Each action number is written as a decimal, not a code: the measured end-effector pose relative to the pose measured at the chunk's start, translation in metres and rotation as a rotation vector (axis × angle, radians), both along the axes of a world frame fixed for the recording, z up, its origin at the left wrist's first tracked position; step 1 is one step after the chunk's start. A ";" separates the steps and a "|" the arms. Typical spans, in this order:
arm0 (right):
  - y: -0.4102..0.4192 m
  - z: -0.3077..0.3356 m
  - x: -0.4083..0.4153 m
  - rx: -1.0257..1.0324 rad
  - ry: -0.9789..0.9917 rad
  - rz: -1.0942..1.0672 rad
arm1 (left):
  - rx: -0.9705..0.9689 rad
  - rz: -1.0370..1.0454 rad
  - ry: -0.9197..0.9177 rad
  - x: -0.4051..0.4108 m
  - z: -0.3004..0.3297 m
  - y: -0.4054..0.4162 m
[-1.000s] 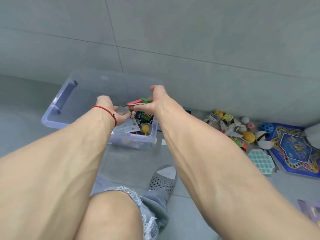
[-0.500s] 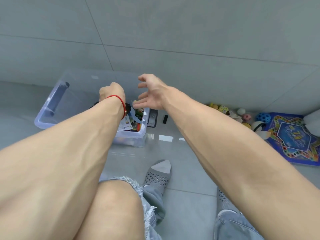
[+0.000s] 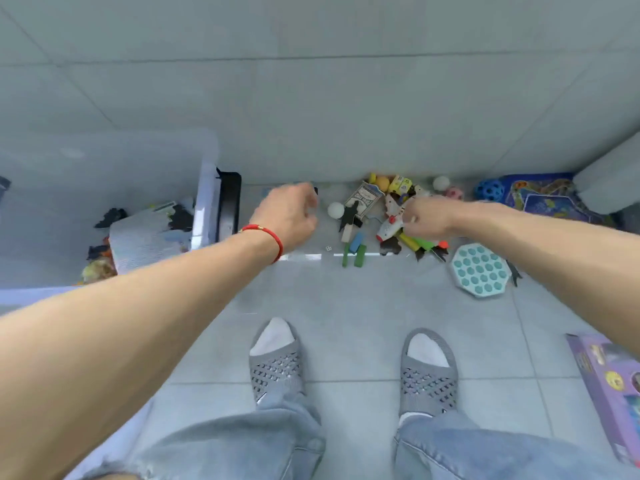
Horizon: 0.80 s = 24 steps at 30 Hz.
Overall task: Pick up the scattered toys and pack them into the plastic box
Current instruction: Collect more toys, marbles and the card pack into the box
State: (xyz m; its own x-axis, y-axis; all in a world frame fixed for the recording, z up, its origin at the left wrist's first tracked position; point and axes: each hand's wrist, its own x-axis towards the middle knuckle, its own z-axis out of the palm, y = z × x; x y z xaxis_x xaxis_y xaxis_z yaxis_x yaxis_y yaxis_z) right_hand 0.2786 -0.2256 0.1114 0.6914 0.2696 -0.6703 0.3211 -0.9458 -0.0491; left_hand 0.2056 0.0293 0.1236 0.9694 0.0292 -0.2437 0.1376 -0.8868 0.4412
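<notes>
The clear plastic box stands at the left by the wall, with a booklet and dark toys in it. Scattered toys lie along the wall: a white ball, a card pack, green blocks, a white toy plane, and a teal bubble pad. My left hand, with a red wrist string, is curled over a small black piece; whether it grips the piece is hidden. My right hand has its fingers closed on the plane's tail.
A black flat item leans beside the box. A blue holed ball and a star-shaped game board lie at the far right, and a purple box at the lower right. My slippered feet stand on the tiled floor.
Both hands left the box and swung right to the toy pile by the wall. The view turned right and down, so the box now sits at the left edge.
</notes>
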 end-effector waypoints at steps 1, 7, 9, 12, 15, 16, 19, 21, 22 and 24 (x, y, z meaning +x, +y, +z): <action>-0.010 -0.022 -0.002 -0.018 -0.012 0.019 | 0.020 -0.011 0.076 -0.001 -0.022 -0.005; -0.033 -0.106 0.017 0.057 -0.281 0.255 | 0.090 0.003 0.328 0.005 -0.110 -0.015; -0.031 -0.124 0.023 0.082 -0.296 0.272 | 0.072 0.028 0.318 0.004 -0.128 -0.020; -0.029 -0.145 0.027 0.036 -0.362 0.317 | -0.012 0.052 0.249 0.003 -0.145 -0.036; -0.022 -0.149 0.021 -0.013 -0.410 0.320 | -0.104 0.059 0.183 0.007 -0.145 -0.051; -0.020 -0.148 0.017 -0.019 -0.427 0.306 | -0.154 0.080 0.177 0.010 -0.143 -0.055; -0.025 -0.141 0.004 0.096 -0.521 0.234 | -0.381 0.233 0.234 0.027 -0.125 -0.066; -0.029 -0.132 -0.009 0.310 -0.591 0.195 | -0.696 0.461 0.386 0.039 -0.110 -0.077; -0.028 -0.126 -0.016 0.415 -0.612 0.201 | -0.894 0.559 0.509 0.044 -0.105 -0.082; -0.018 -0.116 -0.036 0.559 -0.616 0.254 | -1.295 0.593 0.768 0.047 -0.098 -0.089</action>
